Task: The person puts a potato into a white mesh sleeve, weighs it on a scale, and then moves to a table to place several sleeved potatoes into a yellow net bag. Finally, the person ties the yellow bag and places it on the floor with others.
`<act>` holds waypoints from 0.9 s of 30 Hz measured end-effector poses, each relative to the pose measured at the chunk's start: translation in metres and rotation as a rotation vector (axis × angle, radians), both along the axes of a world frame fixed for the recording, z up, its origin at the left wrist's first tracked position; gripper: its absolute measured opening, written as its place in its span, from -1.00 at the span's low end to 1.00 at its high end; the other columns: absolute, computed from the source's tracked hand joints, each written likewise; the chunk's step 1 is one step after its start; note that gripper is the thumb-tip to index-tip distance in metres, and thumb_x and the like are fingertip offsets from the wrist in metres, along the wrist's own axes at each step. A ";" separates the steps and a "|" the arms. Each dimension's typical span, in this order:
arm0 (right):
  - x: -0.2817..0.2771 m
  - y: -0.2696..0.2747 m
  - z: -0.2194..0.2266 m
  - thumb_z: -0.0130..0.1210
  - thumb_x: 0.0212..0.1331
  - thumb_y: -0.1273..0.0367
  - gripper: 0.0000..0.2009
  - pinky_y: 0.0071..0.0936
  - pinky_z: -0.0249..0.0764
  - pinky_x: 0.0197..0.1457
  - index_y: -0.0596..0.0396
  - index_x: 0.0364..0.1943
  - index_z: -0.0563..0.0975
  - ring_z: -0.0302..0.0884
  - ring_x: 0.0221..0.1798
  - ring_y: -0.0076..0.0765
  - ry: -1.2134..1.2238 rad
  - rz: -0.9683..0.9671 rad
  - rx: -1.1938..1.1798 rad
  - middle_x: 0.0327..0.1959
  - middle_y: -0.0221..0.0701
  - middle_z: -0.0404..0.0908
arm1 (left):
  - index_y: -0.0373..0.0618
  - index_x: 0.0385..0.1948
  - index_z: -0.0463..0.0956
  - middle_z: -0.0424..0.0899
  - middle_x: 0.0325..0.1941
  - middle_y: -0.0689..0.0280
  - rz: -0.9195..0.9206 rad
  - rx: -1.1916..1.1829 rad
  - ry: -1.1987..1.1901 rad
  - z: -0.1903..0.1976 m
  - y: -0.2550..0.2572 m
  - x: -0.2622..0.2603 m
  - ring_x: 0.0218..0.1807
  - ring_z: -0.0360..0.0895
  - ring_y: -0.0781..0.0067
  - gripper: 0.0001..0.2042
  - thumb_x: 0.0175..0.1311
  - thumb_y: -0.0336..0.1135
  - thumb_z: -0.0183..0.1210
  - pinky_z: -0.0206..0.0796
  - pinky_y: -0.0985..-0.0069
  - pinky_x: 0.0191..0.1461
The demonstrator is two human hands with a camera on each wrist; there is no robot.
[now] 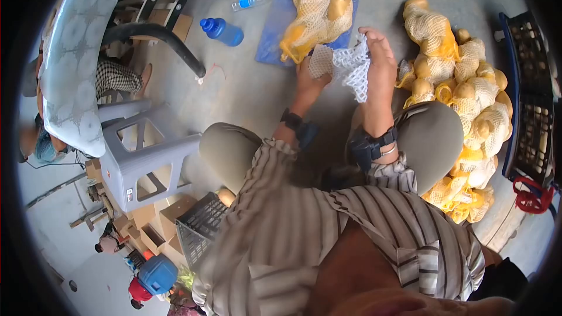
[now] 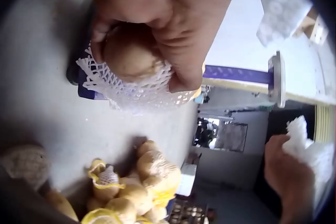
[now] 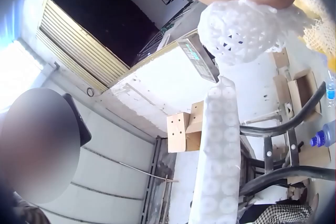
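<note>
My left hand [image 1: 310, 86] grips a round tan fruit [image 2: 131, 53]. White foam netting [image 2: 142, 97] covers the fruit's far end, while its near end is bare under the palm. Close beside it, my right hand [image 1: 380, 79] holds a white foam net sleeve [image 1: 354, 67], bunched and stretched towards the left hand. In the right wrist view this sleeve [image 3: 236, 32] bulges out below the palm. Just beyond the hands, a bag of foam-wrapped fruit [image 1: 319, 14] in yellow mesh lies on a blue platform [image 1: 272, 35].
Many netted fruit bags [image 1: 468, 99] are heaped at the right, beside a black crate [image 1: 530, 105]. A blue bottle [image 1: 222, 31] and a clear water bottle [image 1: 252, 2] are on the floor ahead. Left stand a grey plastic stool [image 1: 126, 158] and a plastic-covered table [image 1: 76, 64].
</note>
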State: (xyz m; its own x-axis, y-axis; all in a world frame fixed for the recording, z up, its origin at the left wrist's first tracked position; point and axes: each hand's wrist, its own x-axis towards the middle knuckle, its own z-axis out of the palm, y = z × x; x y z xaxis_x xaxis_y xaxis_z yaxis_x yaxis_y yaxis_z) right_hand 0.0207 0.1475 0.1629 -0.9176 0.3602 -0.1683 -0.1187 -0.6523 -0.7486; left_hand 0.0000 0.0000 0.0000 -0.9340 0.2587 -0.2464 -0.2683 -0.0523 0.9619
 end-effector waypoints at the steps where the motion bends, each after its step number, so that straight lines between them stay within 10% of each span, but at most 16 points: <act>1: 0.002 0.000 -0.004 0.04 0.29 0.38 -0.83 -0.65 0.29 0.02 0.17 -0.17 0.55 0.42 -0.14 -0.62 -0.009 0.012 0.058 -0.25 -0.51 0.57 | -0.14 0.23 0.20 0.28 0.28 0.07 0.035 -0.288 0.225 0.005 0.003 0.000 0.33 0.16 0.03 -0.24 -0.12 -0.39 0.37 0.05 0.21 0.38; 8: -0.005 -0.008 -0.012 0.02 0.29 0.37 -0.86 -0.58 0.35 -0.14 0.14 -0.24 0.55 0.40 -0.23 -0.63 -0.039 0.026 0.192 -0.29 -0.53 0.53 | -0.33 0.22 0.19 0.30 0.26 0.01 -0.007 -0.890 0.716 -0.041 0.001 -0.027 0.30 0.20 -0.05 -0.29 -0.07 -0.37 0.24 0.01 0.11 0.38; 18: 0.001 -0.017 0.002 -0.01 0.29 0.39 -0.86 -0.66 0.38 -0.26 0.13 -0.25 0.54 0.43 -0.35 -0.66 -0.040 0.135 0.089 -0.39 -0.53 0.52 | -0.14 0.29 0.12 0.19 0.32 0.09 0.107 -0.132 0.403 -0.064 0.021 -0.017 0.36 0.12 -0.02 -0.14 -0.16 -0.33 0.41 0.04 0.12 0.30; 27: 0.012 -0.015 0.016 -0.02 0.30 0.40 -0.87 -0.66 0.39 -0.33 0.13 -0.25 0.54 0.44 -0.43 -0.65 -0.001 0.152 0.058 -0.41 -0.51 0.54 | -0.15 0.27 0.16 0.23 0.31 0.09 0.110 -0.597 0.499 -0.023 0.023 -0.004 0.38 0.10 0.02 -0.19 -0.11 -0.33 0.40 -0.09 0.07 0.36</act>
